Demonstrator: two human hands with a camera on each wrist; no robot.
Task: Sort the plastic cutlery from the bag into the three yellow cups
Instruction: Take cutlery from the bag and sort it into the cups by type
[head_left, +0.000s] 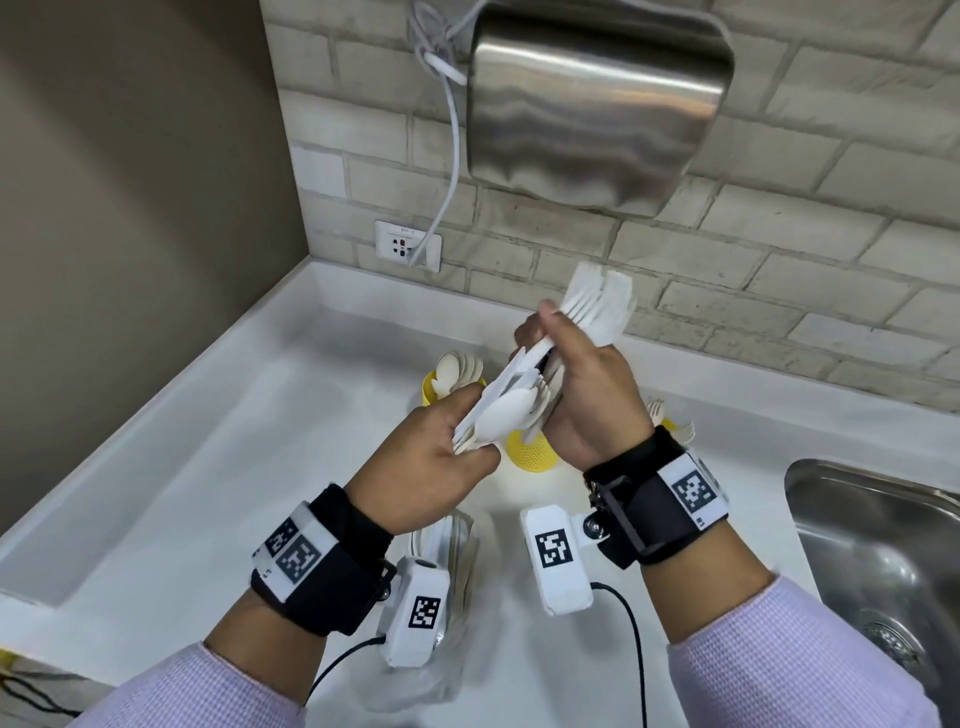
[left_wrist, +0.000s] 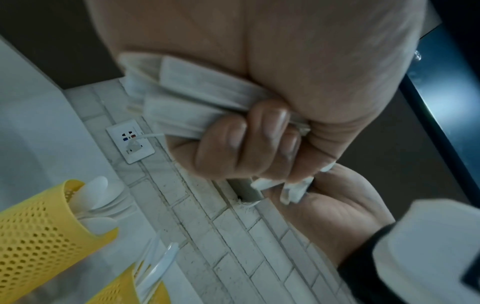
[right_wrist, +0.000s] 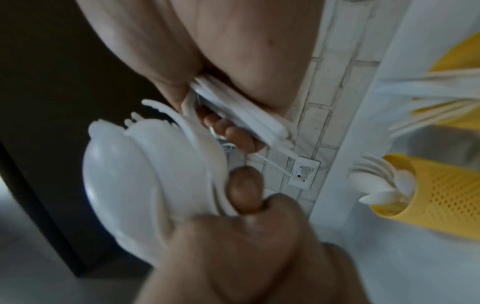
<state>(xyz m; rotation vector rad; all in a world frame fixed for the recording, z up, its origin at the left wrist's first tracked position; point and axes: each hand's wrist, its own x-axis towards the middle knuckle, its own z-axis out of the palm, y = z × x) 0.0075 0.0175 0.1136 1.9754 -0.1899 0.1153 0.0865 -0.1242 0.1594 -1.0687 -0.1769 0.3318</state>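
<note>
In head view only, bag (head_left: 447, 561), sink (head_left: 878, 561)

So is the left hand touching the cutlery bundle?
Touching. In the head view the left hand grips the bundle's spoon end; the right wrist view shows its thumb on the spoons.

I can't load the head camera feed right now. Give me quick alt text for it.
Both hands hold a mixed bundle of white plastic cutlery above a white counter: the left hand supports the spoon end, the right hand grips the handles. Below stand yellow cups, one filled with spoons; a steel sink sits on the right.
</note>
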